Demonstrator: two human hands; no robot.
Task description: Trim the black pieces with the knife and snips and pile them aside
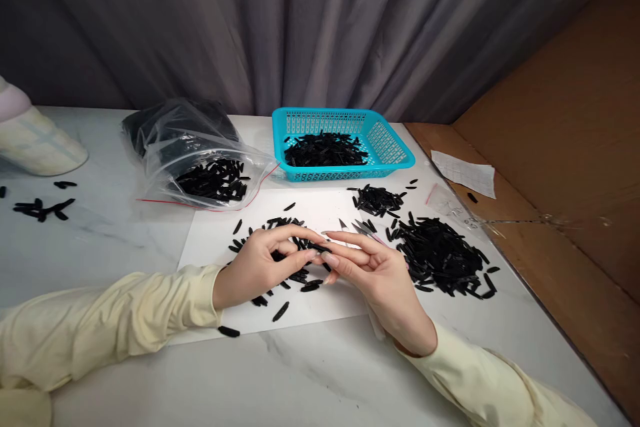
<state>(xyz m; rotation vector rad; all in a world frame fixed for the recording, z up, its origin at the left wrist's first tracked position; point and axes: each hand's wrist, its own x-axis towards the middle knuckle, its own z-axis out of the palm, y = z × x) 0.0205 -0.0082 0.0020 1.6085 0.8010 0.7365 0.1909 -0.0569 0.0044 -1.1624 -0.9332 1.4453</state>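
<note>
My left hand and my right hand meet over a white sheet of paper. Between their fingertips is a small, slim black piece, pinched from both sides. Similar loose black pieces lie scattered on the paper under and around my left hand. Just beyond my right hand, pointed metal tips stick out, like those of tweezers; their rear part is hidden by the hand. A pale, slim object shows beneath my right palm, and I cannot tell what it is.
A blue basket with black pieces stands at the back. Left of it lies an open clear zip bag of them. A large heap and a smaller heap lie right. A cup stands far left; cardboard borders the right.
</note>
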